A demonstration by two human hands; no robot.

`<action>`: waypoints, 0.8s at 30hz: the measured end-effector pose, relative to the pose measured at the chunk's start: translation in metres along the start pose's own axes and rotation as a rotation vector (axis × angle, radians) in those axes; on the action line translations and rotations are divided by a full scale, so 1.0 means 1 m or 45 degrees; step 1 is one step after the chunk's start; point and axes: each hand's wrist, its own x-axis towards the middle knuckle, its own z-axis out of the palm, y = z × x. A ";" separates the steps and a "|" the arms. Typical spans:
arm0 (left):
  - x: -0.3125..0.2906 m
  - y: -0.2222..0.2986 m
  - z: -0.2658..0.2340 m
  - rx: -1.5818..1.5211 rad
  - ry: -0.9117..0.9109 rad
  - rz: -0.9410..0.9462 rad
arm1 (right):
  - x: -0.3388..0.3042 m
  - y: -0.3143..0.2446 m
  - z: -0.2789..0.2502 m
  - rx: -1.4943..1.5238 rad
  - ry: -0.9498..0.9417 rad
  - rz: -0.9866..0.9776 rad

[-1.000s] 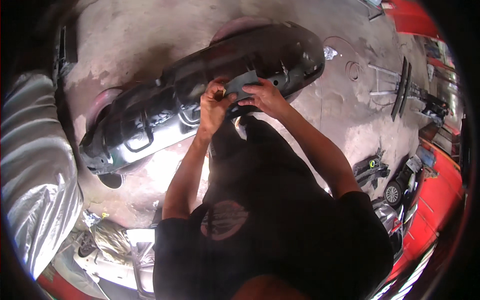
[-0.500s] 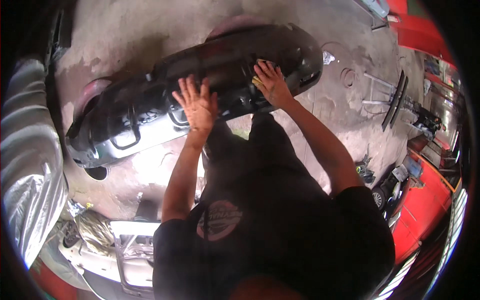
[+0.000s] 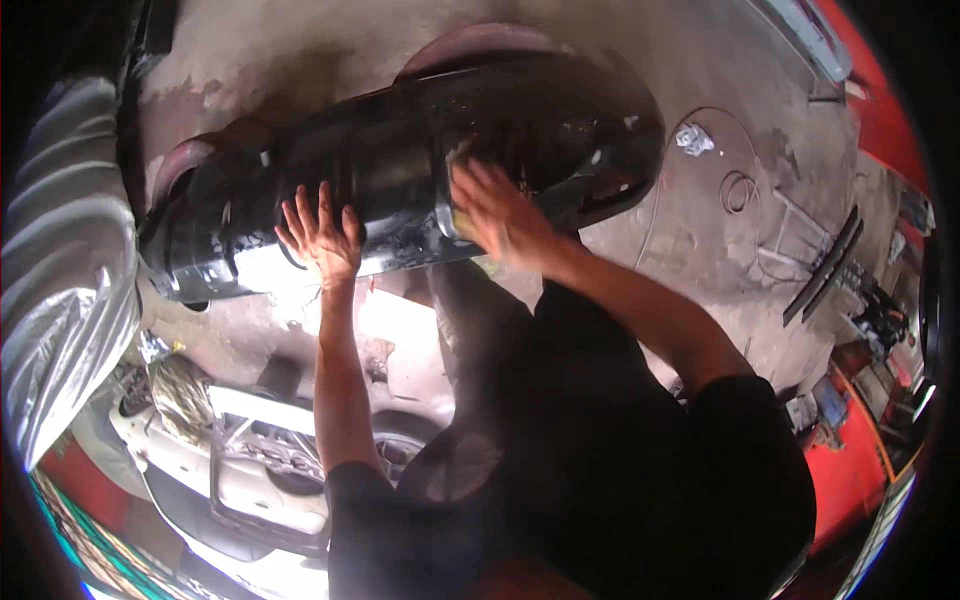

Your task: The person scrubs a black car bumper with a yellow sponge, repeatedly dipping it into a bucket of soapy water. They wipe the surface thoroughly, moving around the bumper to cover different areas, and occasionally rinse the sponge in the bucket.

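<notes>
A long black car bumper (image 3: pixel 395 140) lies across in front of me, with pale dusty patches and a bright glare on its near left side. My left hand (image 3: pixel 325 240) rests flat on its near edge, left of the middle, fingers spread and holding nothing. Further right, my right hand (image 3: pixel 500 215) presses a thin yellowish pad (image 3: pixel 461 222) against the bumper's surface. That hand is smeared by motion and covers most of the pad, so its exact kind cannot be made out.
Round pinkish shapes (image 3: pixel 480 42) show behind the bumper. Silver sheeting (image 3: pixel 70 270) hangs at the left. A white car door frame (image 3: pixel 265 405) stands at lower left. On the floor at right lie a crumpled wad (image 3: pixel 693 140), a coiled cord (image 3: pixel 740 190) and a metal stand (image 3: pixel 800 235).
My right hand has slid left and nearer along the bumper with the pad. My left hand has shifted left and lower. The whole view has turned slightly.
</notes>
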 end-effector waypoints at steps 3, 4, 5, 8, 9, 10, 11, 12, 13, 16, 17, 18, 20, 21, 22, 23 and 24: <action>0.007 0.008 0.000 0.020 -0.006 -0.037 | -0.008 0.017 -0.020 0.074 -0.235 -0.044; 0.005 0.009 0.002 0.030 -0.014 -0.043 | 0.012 0.045 -0.017 0.180 -0.206 -0.026; 0.006 0.015 0.003 0.000 -0.005 -0.031 | 0.029 0.085 0.012 0.119 -0.152 0.117; 0.011 0.020 0.002 -0.036 -0.010 -0.035 | 0.057 0.181 0.028 0.217 -0.190 0.241; 0.008 0.018 0.001 -0.013 -0.025 -0.057 | 0.046 0.201 0.028 0.085 -0.137 0.230; 0.006 0.020 0.001 -0.004 -0.037 -0.075 | 0.027 0.233 0.028 -0.111 -0.130 0.200; 0.007 0.020 -0.002 0.003 -0.022 -0.072 | 0.026 0.244 0.021 -0.159 -0.195 0.273; 0.008 0.020 -0.001 -0.005 -0.011 -0.069 | 0.027 0.252 0.021 -0.195 -0.278 0.355; 0.003 0.013 -0.007 0.022 -0.012 -0.080 | 0.058 0.221 0.019 -0.052 -0.528 0.400; 0.012 0.024 -0.005 -0.036 -0.039 -0.056 | 0.119 0.152 0.093 0.155 -0.441 0.137; 0.014 0.028 -0.003 -0.061 -0.052 -0.045 | 0.143 0.131 0.118 0.114 -0.410 0.009; 0.015 0.028 -0.002 -0.080 -0.060 -0.036 | 0.156 0.117 0.133 0.075 -0.376 -0.126; 0.001 0.015 -0.004 -0.023 -0.070 -0.084 | 0.163 0.115 0.093 0.161 -0.572 -0.222; 0.003 0.019 -0.006 -0.048 -0.082 -0.067 | 0.127 0.163 0.109 0.410 -0.507 0.257; 0.005 0.016 -0.008 -0.032 -0.067 -0.091 | 0.103 0.181 0.077 0.231 -0.373 0.389; 0.003 0.014 -0.010 -0.011 -0.077 -0.104 | 0.095 0.204 0.033 0.410 -0.616 0.835; 0.008 0.018 -0.007 -0.037 -0.074 -0.077 | 0.032 0.262 0.023 -0.151 -0.123 0.224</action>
